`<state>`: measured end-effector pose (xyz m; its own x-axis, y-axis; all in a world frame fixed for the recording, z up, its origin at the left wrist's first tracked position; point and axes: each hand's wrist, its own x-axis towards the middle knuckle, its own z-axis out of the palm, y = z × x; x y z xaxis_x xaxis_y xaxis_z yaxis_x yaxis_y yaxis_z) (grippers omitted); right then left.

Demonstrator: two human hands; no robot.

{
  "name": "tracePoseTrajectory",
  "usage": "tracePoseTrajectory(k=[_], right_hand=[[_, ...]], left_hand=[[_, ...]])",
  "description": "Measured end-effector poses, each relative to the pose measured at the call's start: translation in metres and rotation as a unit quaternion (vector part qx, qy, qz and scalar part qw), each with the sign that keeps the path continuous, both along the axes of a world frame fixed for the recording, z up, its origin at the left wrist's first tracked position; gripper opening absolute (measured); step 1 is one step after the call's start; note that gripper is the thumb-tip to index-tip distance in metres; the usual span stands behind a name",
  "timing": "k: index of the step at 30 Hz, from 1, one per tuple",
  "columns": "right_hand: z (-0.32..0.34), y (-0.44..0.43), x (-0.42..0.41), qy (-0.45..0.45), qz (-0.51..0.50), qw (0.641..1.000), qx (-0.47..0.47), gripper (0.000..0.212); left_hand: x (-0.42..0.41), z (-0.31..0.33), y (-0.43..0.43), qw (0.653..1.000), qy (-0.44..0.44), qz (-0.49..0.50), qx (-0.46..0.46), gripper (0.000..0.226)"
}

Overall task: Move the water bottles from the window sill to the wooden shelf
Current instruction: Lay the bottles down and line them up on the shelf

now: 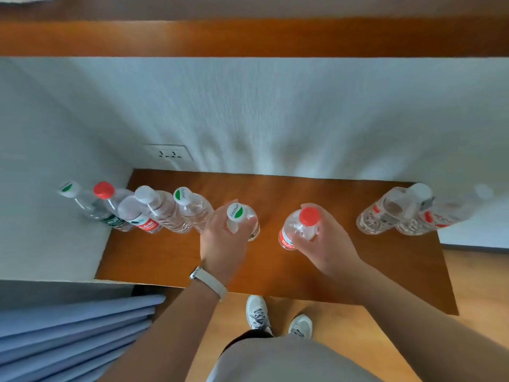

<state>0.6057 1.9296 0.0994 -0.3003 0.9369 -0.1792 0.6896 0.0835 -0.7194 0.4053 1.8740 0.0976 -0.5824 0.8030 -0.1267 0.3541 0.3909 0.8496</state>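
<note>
A brown wooden shelf [275, 260] lies below me against a white wall. My left hand [223, 241] grips a clear water bottle with a green-and-white cap [236, 212], standing near the shelf's middle. My right hand [327, 241] grips a clear water bottle with a red cap [309, 215] and a red label, just to the right of the first. Several more bottles stand in a row [154, 208] on the shelf's left part. Another small group of bottles [399, 210] stands at the right end.
A wall socket [169, 153] sits in the wall above the shelf's left end. Blue curtain folds [71, 332] hang at the lower left. My feet in white trainers [275, 318] stand on a wooden floor before the shelf. A darker wooden band [248, 37] runs overhead.
</note>
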Motion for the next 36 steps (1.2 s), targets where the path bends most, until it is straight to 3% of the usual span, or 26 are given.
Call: tracePoseTrajectory(k=[5,9,19,24,28,32,36], right_hand=[[-0.003,0.007,-0.031,-0.018,0.031,0.999,0.002,0.061],[0.0,0.011,-0.045,-0.028,0.047,0.998,-0.008,0.051],[0.001,0.018,-0.054,-0.035,0.069,0.997,-0.027,0.052],[-0.001,0.02,-0.048,-0.043,0.092,0.994,-0.031,0.073],[0.007,0.024,-0.045,-0.029,0.106,0.994,-0.026,0.074],[0.027,0.028,-0.033,-0.034,0.143,0.989,0.017,0.07],[0.057,0.039,-0.01,-0.099,0.191,0.967,0.135,0.06]], left_hand=[[-0.012,-0.004,0.001,1.0,0.002,0.004,0.007,0.047],[-0.015,-0.005,0.004,1.0,0.002,-0.007,0.009,0.048],[-0.025,-0.01,0.011,0.998,0.049,-0.032,-0.03,0.057],[-0.025,-0.004,0.011,0.994,0.075,-0.049,-0.056,0.055],[-0.023,0.006,0.015,0.992,0.09,-0.042,-0.082,0.053],[-0.014,0.028,0.015,0.981,0.167,-0.045,-0.089,0.063],[0.005,0.052,0.022,0.951,0.296,-0.081,-0.04,0.055]])
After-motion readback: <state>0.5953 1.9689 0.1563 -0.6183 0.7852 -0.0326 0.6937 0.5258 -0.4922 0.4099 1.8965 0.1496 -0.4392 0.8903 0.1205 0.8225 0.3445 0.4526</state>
